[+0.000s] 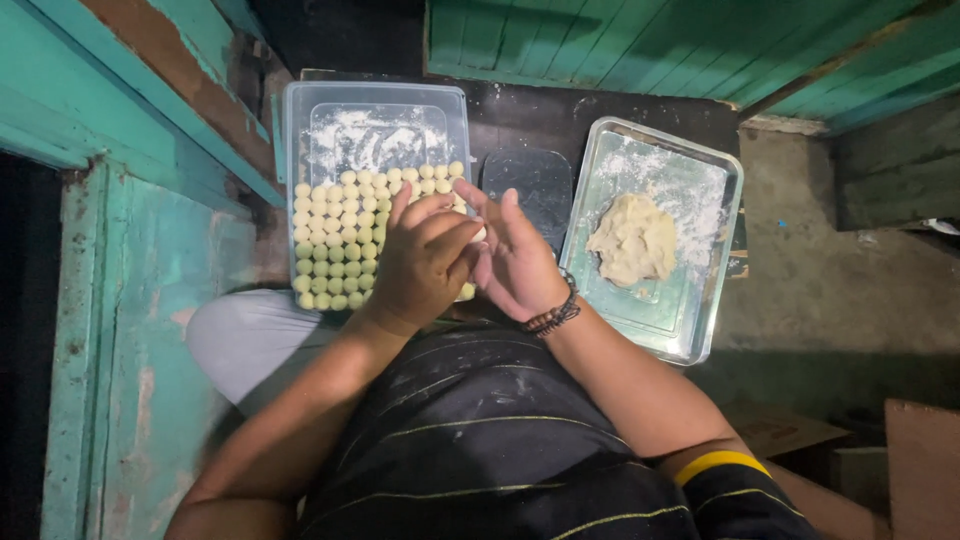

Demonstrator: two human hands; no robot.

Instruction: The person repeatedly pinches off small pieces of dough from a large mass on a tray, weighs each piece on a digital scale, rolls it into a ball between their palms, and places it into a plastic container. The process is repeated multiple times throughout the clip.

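Dough ball (479, 234): small pale piece, only partly visible between both palms, above the near right corner of the plastic tray.
Left hand (425, 262): cupped over the piece, fingers curled, back of hand toward the camera.
Right hand (517, 258): palm open and upright, fingers together, pressed toward the left hand; beaded bracelet (552, 316) on the wrist.
Handling note: likely light, even palm pressure keeps the piece round and matched in size to the others; too much squeeze would flatten it.
Plastic tray (300, 110): clear, rectangular, floured, holding close rows of finished dough balls (335, 240); far end bare but for flour.
Free space: open floured area lies at the far end, beyond the rows; the hands themselves cover the near right corner.
Dough lump (633, 240): large irregular mass on a floured metal tray (720, 200), right of the hands, well apart from the plastic tray.
Dark lid (535, 185): flat, between the two trays, just beyond the hands.
Tabletop (600, 105): dark, worn.
Surroundings: green wooden boards (640, 40) beyond.
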